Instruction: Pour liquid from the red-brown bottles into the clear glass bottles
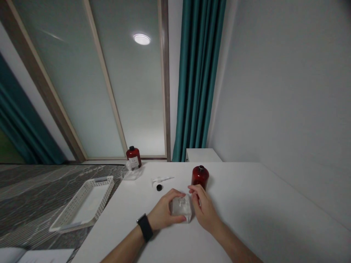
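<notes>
My left hand point(166, 210), with a dark watch on its wrist, grips a clear square container point(181, 206) by its sides on the white table. Close to the container's right edge is my right hand point(202, 208). Its fingers are loosely bent with the thumb apart, and I see nothing held in them. Just beyond this hand stands a dark red bottle point(200, 176) with a black ring at its neck. A white pump head with its tube point(162, 179) lies farther back, left of centre, and a round black cap point(159, 187) is beside it.
At the table's far left corner stands another red bottle point(133, 156) with a black cap and white label, near some clear plastic packaging point(131, 174). A white perforated basket point(102, 204) sits lower left, off the white table point(246, 204). An open book point(45, 255) shows at bottom left.
</notes>
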`<state>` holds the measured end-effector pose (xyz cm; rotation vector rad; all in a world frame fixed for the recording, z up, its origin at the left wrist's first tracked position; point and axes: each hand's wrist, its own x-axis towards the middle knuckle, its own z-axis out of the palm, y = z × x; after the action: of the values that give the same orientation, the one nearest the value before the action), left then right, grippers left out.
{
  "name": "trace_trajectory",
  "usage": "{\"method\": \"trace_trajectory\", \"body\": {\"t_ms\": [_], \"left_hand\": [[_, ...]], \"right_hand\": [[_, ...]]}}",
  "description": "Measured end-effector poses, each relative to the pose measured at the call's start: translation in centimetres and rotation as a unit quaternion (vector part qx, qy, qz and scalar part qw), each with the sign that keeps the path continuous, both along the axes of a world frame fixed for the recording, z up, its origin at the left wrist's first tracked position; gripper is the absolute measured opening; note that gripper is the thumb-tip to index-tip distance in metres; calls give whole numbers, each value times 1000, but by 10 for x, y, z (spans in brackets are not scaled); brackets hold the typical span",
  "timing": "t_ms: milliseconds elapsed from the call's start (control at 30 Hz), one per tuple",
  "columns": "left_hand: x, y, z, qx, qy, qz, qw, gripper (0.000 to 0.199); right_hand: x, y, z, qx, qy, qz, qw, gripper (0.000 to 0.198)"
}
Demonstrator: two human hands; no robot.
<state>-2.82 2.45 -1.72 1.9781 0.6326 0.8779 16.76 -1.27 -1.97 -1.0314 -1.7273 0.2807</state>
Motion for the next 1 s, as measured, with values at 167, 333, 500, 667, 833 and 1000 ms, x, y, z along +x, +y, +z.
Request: {"method": "trace_trajectory", "body": {"t_ms": [167,333,500,667,833,1000], "left_hand": [[-5,-1,1,-48,36,-2,998,76],[-10,3,1,-71,56,-2,996,92],[-12,5,11,-54,123,20,991,76],[-15,4,21,-57,159,4,986,69],[-16,3,25,-41,153,-1,987,63],[-14,1,24,-28,166,16,986,63]], "right_hand": [[3,1,-2,-84,35,27,996,28],[-6,10,0,-139,113,53,982,27],[-23,41,5,-177,194,102,959,26],[-37,75,6,-198,170,114,959,24],[-40,80,3,-199,117,72,970,28],[-37,70,0,-179,71,36,981,36]]}}
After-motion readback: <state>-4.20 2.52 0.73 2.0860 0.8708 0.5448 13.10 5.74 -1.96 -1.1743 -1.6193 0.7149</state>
